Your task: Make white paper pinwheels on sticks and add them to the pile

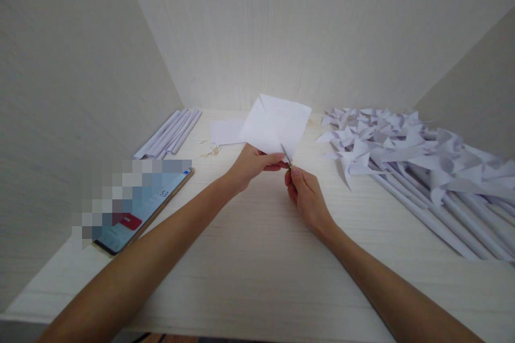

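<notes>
Left of and nearer than the paper sheet (276, 120): phone (151, 211), lying flat, probably parked clear of the working hands. Behind it, left of the sheet, rolled paper tubes (169, 134) bunched parallel, likely for easy pickup. Beige scraps (214, 151) and flat paper (226, 133) just left of the sheet. Left hand (257, 163) pinches the sheet's near edge, thumb on top, presumably steadying it beside the scissors (285, 151). Sheet roughly square, no clear long axis; crease runs far-left corner to near-right. Right hand (306, 193), just nearer than the sheet, fingers curled round the mostly hidden handles; blades' gap can't be told. Blade long axis points away, leaning left, near the crease line. Right of the sheet: pinwheels (362, 158), heads piled at the far end, sticks toward the person.
</notes>
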The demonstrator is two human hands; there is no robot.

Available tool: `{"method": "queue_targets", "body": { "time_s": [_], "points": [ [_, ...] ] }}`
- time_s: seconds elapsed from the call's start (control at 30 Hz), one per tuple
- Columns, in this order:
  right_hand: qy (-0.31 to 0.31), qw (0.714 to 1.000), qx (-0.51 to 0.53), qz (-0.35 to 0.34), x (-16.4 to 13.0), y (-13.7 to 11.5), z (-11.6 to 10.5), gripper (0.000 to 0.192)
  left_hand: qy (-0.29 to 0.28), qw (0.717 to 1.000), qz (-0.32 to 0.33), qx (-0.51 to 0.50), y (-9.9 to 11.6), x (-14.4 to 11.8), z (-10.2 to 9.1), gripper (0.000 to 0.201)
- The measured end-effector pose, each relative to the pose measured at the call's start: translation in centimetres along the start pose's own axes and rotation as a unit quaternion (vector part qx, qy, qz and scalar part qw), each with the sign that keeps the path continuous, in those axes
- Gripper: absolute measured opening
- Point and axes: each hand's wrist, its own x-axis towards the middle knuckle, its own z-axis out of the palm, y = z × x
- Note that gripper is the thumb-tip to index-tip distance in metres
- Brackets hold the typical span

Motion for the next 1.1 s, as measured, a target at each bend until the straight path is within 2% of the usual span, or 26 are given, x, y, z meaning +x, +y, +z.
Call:
{"method": "queue_targets", "body": {
  "time_s": [0.6,0.9,1.1],
  "points": [
    [0.008,1.000,-0.018,-0.001,0.1,-0.1,0.0,0.044,-0.025,0.999,-0.027,-0.025,0.2,0.4,-0.7,0.019],
    [0.005,1.000,-0.009,-0.004,0.0,0.1,0.0,0.043,0.071,0.995,0.028,-0.061,0.3,0.7,-0.9,0.031],
    [0.004,1.000,-0.010,-0.003,0.1,0.2,-0.1,0.043,0.062,0.995,0.027,-0.078,0.3,0.6,-0.6,0.033]
  ]
}}
